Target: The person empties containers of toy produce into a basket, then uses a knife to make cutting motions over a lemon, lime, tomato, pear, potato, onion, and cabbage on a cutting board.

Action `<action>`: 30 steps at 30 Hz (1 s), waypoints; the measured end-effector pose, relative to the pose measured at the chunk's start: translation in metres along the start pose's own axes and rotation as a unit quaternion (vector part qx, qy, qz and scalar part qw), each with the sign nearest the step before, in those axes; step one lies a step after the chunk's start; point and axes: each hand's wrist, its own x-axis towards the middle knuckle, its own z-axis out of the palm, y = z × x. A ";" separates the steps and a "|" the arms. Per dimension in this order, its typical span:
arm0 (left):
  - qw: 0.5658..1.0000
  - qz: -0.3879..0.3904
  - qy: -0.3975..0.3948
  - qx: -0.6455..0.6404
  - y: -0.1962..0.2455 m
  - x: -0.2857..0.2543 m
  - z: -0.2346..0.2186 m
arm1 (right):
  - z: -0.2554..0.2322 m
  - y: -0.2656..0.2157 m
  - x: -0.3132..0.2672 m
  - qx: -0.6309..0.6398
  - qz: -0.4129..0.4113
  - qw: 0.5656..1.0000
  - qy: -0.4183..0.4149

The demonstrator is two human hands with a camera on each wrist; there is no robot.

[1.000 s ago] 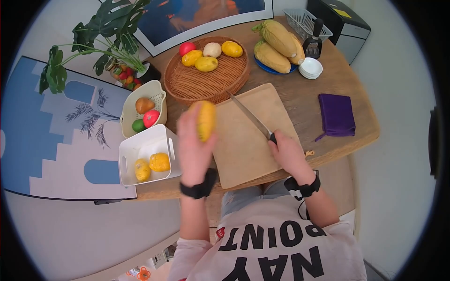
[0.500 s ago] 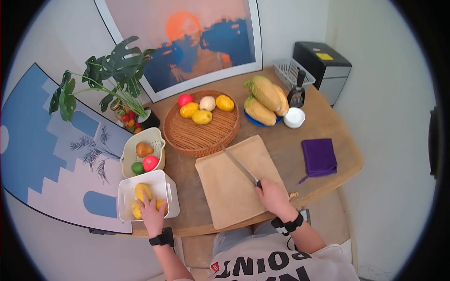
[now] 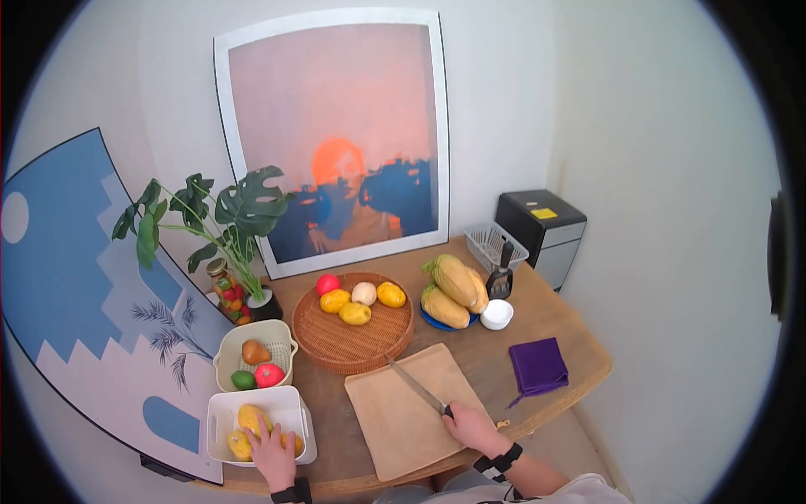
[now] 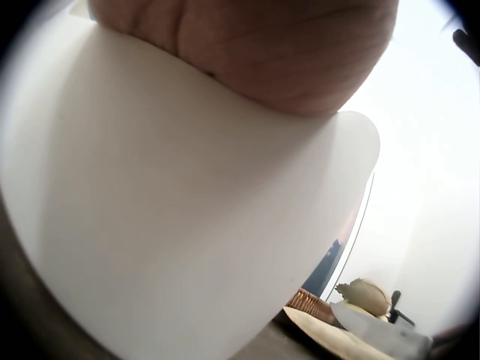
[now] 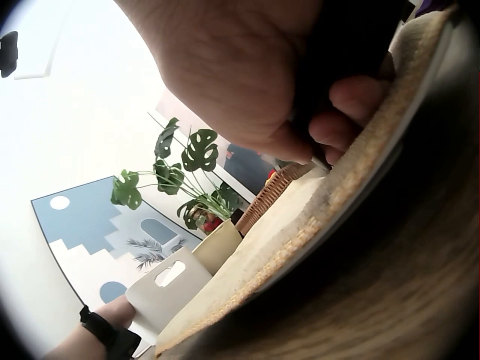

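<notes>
My left hand (image 3: 274, 460) reaches over the near rim into a white bin (image 3: 287, 406), its fingers extended and spread over yellow mangoes (image 3: 251, 417). In the left wrist view the heel of that hand (image 4: 255, 52) lies at the bin's rim, and the fingers are hidden. My right hand (image 3: 475, 428) grips the black handle of a knife (image 3: 415, 383). The blade lies across a tan cutting mat (image 3: 390, 441), its tip toward the wicker tray. In the right wrist view, fingers curl round the dark handle (image 5: 337, 56) right at the mat's edge.
Behind the mat stands a round wicker tray (image 3: 369, 340) with several fruits. A cream basket (image 3: 288, 357) holds three fruits. Corn-like ears (image 3: 457, 286) lie on a blue plate beside white bowls (image 3: 496, 314). A purple pouch (image 3: 539, 367) lies at the right. A potted plant (image 3: 252, 206) stands back left.
My left hand has carried a mango from over the mat down into the white bin, where its fingers now lie spread. The right hand still grips the knife. The head view has tilted up.
</notes>
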 end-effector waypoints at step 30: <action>0.992 -0.003 0.116 -0.051 0.000 -0.001 0.008 | 0.004 0.005 0.002 -0.012 -0.024 0.999 0.027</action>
